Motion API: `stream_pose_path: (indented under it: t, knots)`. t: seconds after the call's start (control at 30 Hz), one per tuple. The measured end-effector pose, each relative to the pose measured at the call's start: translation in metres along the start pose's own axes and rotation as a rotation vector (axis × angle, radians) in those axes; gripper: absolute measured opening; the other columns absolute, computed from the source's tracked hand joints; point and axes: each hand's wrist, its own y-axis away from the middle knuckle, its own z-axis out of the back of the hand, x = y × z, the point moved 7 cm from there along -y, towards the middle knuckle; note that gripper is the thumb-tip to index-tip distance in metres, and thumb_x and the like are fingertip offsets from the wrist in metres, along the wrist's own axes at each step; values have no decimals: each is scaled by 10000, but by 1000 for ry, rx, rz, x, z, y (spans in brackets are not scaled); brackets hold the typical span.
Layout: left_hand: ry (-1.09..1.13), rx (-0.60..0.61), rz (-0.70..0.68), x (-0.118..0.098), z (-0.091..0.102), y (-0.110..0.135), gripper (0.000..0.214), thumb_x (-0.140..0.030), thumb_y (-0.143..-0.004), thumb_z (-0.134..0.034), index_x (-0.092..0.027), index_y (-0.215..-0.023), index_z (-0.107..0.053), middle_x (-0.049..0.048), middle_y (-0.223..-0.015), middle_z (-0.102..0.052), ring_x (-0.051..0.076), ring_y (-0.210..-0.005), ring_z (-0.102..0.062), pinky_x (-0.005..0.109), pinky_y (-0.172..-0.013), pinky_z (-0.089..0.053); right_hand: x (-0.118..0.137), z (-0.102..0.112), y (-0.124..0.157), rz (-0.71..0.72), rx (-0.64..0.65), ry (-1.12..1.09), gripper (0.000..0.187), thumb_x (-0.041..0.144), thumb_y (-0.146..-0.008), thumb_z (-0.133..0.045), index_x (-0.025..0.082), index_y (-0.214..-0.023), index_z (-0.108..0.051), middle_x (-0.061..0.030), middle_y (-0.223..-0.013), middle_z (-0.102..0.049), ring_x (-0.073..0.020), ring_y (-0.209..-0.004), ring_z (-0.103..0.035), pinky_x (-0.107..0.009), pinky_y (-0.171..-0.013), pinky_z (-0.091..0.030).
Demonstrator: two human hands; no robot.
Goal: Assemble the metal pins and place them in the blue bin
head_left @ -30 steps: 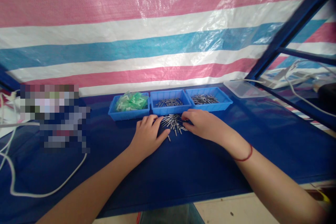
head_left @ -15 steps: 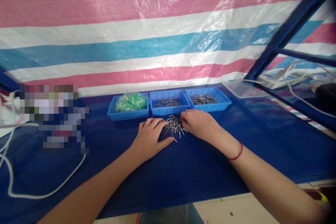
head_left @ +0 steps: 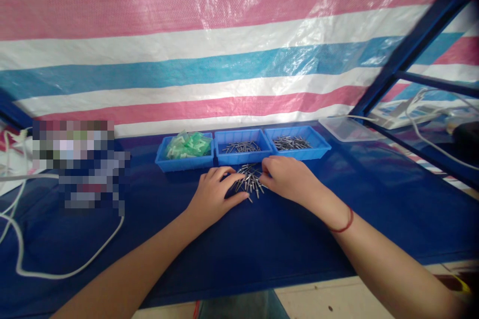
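Observation:
A loose pile of thin silver pieces [head_left: 250,179] that look like blind rivets lies on the blue table, in front of the middle bin. My left hand [head_left: 214,190] rests at the pile's left side, thumb and fingers apart, with the fingertips at its edge. On the other side, my right hand [head_left: 286,175] is closed, its fingers curled at the pile's right edge. Whatever those fingers hold is hidden. Similar rivets lie in the middle blue bin [head_left: 243,158] and the right blue bin [head_left: 301,151]. Green plastic packets [head_left: 189,145] fill the left blue bin [head_left: 185,164].
A clear plastic lid or tray [head_left: 348,129] lies at the back right. White cables [head_left: 67,276] loop over the table's left side near a blurred-out patch. A blue metal frame post [head_left: 407,50] rises at right, before a striped plastic sheet [head_left: 209,75].
My right hand has shifted slightly right and its fingers have curled in more. The left index finger has moved a little over the pile. The view has shifted slightly.

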Motion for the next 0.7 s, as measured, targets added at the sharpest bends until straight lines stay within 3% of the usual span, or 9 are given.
stream_pose_path:
  t: [0.1, 0.17, 0.27, 0.37, 0.53, 0.7]
  knots:
    - [103, -92, 28, 4, 8, -2, 321, -418, -883, -558, -251, -1151, -614, 46, -1126, -623, 219, -1065, -544, 378, -950, -408, -2, 13, 2, 17, -100, -132, 144, 255, -822, -487, 174, -751, -583, -66, -770, -643, -195, -686, -590, -288, -578, -342]
    - [197, -144, 57, 7, 13, -3, 288, -370, -894, -547, -224, -1133, -615, 46, -1057, -647, 194, -988, -581, 338, -903, -441, 5, 18, 3, 116, -138, -363, 131, 243, -830, -490, 181, -743, -566, -22, -697, -597, -147, -624, -540, -267, -579, -354]
    - [357, -191, 116, 10, 17, -2, 237, -332, -890, -551, -199, -1071, -628, 33, -951, -673, 152, -821, -610, 271, -755, -476, 24, 18, 5, 274, -129, -765, 148, 258, -866, -474, 184, -761, -547, 13, -666, -538, -107, -581, -479, -232, -563, -375]
    - [480, -240, 165, 10, 20, 0, 180, -323, -886, -546, -192, -953, -650, 21, -883, -681, 136, -745, -607, 250, -690, -474, 37, 11, 6, 317, -118, -1002, 174, 299, -887, -479, 182, -765, -519, 16, -690, -511, -99, -592, -457, -224, -556, -379]
    - [628, -350, 217, 12, 27, 4, 186, -330, -852, -585, -180, -947, -641, 18, -853, -675, 131, -737, -607, 234, -680, -481, 46, 3, 6, 312, -114, -1155, 179, 302, -902, -478, 182, -769, -489, 35, -665, -459, -89, -586, -419, -221, -551, -359]
    - [675, -378, 231, 13, 30, 4, 166, -326, -838, -600, -171, -873, -647, 12, -811, -671, 119, -702, -596, 220, -659, -481, 51, 0, 6, 309, -80, -1210, 180, 313, -901, -493, 176, -784, -497, 40, -665, -433, -82, -584, -400, -213, -538, -354]
